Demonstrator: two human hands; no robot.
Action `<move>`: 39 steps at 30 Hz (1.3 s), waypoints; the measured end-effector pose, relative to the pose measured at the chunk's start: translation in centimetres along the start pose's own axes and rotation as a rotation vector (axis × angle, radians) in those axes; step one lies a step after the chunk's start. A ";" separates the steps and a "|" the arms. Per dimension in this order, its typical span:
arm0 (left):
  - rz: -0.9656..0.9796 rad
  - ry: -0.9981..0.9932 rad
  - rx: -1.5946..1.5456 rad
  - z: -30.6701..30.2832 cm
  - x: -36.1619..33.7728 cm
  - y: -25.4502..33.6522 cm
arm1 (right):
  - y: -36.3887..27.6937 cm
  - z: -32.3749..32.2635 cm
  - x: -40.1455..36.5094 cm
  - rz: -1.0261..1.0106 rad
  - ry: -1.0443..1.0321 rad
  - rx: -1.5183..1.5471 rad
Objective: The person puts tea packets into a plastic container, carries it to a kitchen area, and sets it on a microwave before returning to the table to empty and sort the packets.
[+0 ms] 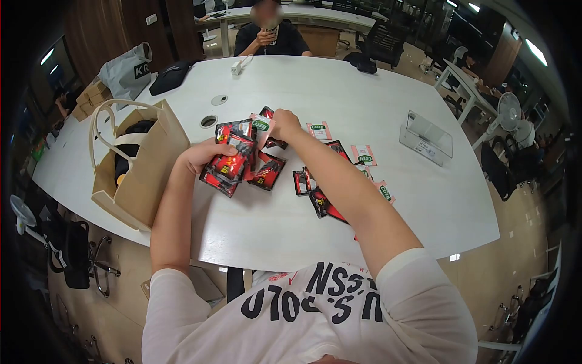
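Observation:
Several black-and-red sachets [229, 165] are gripped in a bunch by my left hand [206, 155], its thumb on top. My right hand [287, 125] is closed just right of the bunch, beside a pink-and-white sachet [261, 124]; whatever its fingers hold is hidden. A loose black-and-red sachet [267, 171] lies right of the bunch. Under and beside my right forearm are more black-and-red sachets [319, 202], with pink-and-white sachets [364, 155] scattered to their right.
A beige tote bag [143, 176] stands at the left of the white table [424, 206]. A clear plastic stand [425, 141] is at the right, a black pouch [170, 78] and white adapter [236, 69] farther back. A person [273, 39] sits opposite with a phone.

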State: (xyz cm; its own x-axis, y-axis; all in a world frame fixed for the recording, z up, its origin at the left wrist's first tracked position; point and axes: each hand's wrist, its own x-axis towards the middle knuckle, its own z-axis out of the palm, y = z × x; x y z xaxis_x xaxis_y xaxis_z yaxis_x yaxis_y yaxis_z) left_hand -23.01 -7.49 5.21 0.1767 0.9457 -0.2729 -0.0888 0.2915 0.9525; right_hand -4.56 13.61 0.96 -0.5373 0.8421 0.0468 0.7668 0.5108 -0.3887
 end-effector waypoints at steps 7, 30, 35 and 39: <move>-0.108 0.136 0.288 6.3 0.1 1.3 | 8.4 -8.3 -0.3 0.104 -0.190 0.106; -0.099 0.108 0.081 8.8 1.9 -0.3 | 11.0 -14.6 -9.9 0.042 -0.252 0.536; -0.036 0.031 -0.105 8.0 2.1 -0.5 | 15.9 -19.2 -23.5 0.004 -0.149 0.693; -0.034 0.076 -0.158 9.4 3.1 -2.1 | 18.8 -16.3 -34.9 0.012 -0.022 0.425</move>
State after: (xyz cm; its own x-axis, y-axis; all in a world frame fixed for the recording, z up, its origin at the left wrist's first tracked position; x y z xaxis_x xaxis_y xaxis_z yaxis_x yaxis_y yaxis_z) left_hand -13.09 -6.49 3.65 0.1079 0.9415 -0.3194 -0.2381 0.3364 0.9111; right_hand 34.28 -3.34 7.01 -0.5400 0.8414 0.0221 0.5623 0.3802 -0.7343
